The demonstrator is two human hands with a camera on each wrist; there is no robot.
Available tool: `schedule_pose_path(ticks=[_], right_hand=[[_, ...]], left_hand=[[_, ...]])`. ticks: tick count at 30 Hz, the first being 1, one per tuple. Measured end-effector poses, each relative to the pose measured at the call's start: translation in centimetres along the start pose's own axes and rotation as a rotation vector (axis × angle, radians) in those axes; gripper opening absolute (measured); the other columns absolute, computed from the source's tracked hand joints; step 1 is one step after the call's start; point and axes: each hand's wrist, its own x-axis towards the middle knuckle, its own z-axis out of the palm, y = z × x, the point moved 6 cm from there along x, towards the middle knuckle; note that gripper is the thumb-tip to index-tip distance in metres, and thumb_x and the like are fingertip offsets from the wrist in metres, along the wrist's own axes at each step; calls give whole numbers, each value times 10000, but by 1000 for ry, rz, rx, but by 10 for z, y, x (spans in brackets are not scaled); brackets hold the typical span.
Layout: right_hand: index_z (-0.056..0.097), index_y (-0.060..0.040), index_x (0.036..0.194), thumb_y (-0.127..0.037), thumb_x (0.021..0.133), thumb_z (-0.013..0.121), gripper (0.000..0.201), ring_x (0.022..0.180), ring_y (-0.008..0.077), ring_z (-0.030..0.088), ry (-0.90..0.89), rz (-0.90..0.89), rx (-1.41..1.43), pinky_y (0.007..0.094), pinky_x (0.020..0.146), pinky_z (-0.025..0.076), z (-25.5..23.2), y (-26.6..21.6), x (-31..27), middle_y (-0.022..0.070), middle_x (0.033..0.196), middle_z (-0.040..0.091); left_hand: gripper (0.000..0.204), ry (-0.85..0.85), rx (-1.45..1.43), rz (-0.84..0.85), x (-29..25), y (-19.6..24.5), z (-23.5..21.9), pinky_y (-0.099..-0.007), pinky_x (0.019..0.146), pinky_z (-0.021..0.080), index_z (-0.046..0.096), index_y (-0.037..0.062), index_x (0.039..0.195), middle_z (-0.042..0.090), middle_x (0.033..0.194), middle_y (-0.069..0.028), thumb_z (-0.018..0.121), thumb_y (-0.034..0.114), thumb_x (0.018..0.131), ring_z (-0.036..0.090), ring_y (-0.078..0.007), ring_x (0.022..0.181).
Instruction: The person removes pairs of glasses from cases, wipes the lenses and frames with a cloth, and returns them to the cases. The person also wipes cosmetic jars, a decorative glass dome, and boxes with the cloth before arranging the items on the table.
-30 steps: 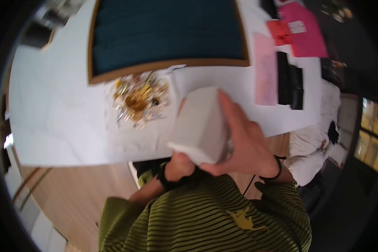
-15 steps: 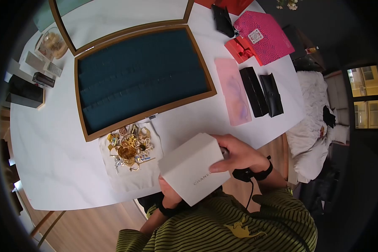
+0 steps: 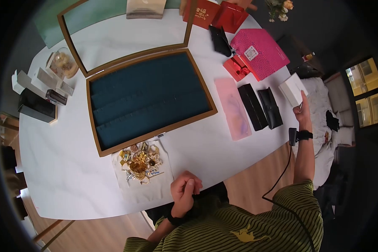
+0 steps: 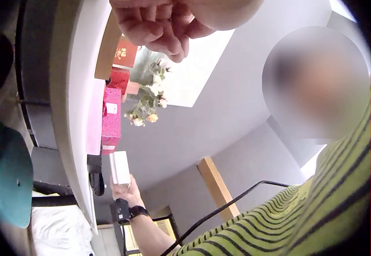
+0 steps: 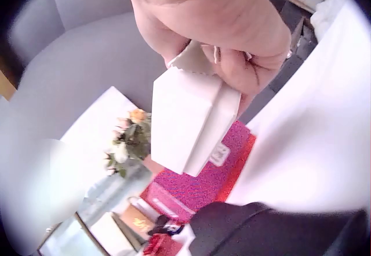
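At the table's right edge my right hand [image 3: 302,110] holds a small white cardboard box [image 3: 294,89] by its near end. In the right wrist view the thumb and fingers pinch a torn-looking flap [image 5: 196,59] of this box, whose body points away from the hand. My left hand [image 3: 184,191] hovers at the table's front edge with loosely curled fingers [image 4: 165,33] and nothing in it. Left of that hand, a pile of gold and silver jewellery [image 3: 141,164] lies on a white cloth [image 3: 149,194].
A wooden display case [image 3: 147,94] with dark teal lining stands with its glass lid raised. To its right are a pink pouch [image 3: 232,111], two black cases [image 3: 253,107], a red gift box [image 3: 237,68] and a magenta bag [image 3: 262,54]. Several small boxes [image 3: 37,105] stand at the left.
Both hands held the white box over the front edge. The left hand has let go, and the right hand has carried the box away to the table's right edge.
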Motion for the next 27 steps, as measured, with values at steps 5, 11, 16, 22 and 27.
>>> schedule_pose_path(ticks=[5,11,16,22,27], right_hand=[[596,-182,848,-452,821,670,281,371,44,242,129,240,22,181,338,144,-37,44,33,-51,619,493],[584,-128,806,-471,818,659,352,383,48,265,191,237,-145,191,351,159,-35,48,36,-14,602,493],[609,-62,890,-411,818,651,359,399,58,301,321,153,-572,206,368,193,-33,21,18,22,664,581],[614,-26,943,-280,840,614,274,400,55,342,378,-169,-597,215,356,227,-42,-6,31,98,795,679],[616,-55,1084,-310,845,598,350,500,54,366,302,-275,-596,212,419,265,19,-41,13,54,861,693]], left_hand=[[199,-25,56,4,0,2,0,-213,492,380,568,-24,813,563,738,-74,415,25,930,449,-73,518],[209,-27,70,-17,1,1,1,-213,490,369,575,-25,804,558,728,-69,419,28,932,446,-70,520],[211,-14,58,-18,-2,1,-1,-211,491,367,578,-24,807,556,725,-65,416,24,932,446,-68,523],[211,-26,50,-40,-2,1,0,-209,492,366,577,-23,804,550,713,-53,415,23,931,446,-67,524],[214,-36,56,-52,-2,2,0,-209,492,365,579,-25,803,551,712,-52,412,22,928,442,-68,523]])
